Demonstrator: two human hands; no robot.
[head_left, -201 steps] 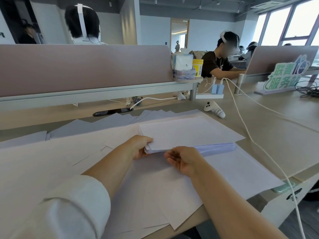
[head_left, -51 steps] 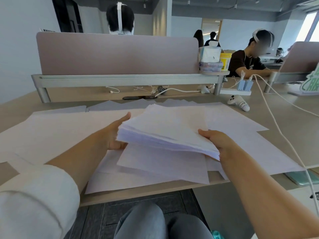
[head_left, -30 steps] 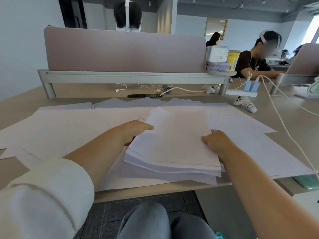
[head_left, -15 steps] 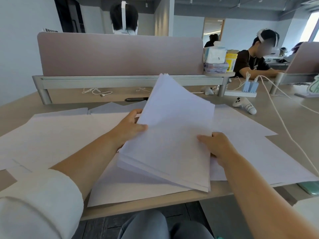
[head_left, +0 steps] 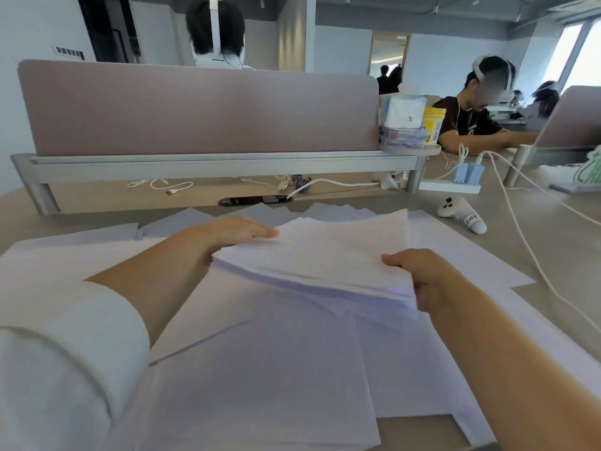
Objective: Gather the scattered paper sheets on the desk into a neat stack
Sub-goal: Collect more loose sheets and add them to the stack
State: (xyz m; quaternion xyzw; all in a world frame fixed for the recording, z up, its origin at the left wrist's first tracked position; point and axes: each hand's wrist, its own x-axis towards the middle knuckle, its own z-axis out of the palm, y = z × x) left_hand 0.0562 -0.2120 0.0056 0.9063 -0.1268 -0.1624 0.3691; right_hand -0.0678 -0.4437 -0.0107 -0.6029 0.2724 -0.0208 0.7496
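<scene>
One stack is held over loose sheets. We see the right hand grip clamped on its edge, the left hand grip apart, fingers straight against it.

The stack, smeared along its near edge, hides the fingers of my right hand. Loose sheets run off the bottom edge, the green sign off the right.

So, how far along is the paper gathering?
Done: a thick bundle is already collected. In hand: the right hand grips its right edge and the left hand rests flat against its left edge. Its sheets are uneven, not squared. Left: many loose sheets lie spread over the desk, under and around the bundle, to be added.
</scene>
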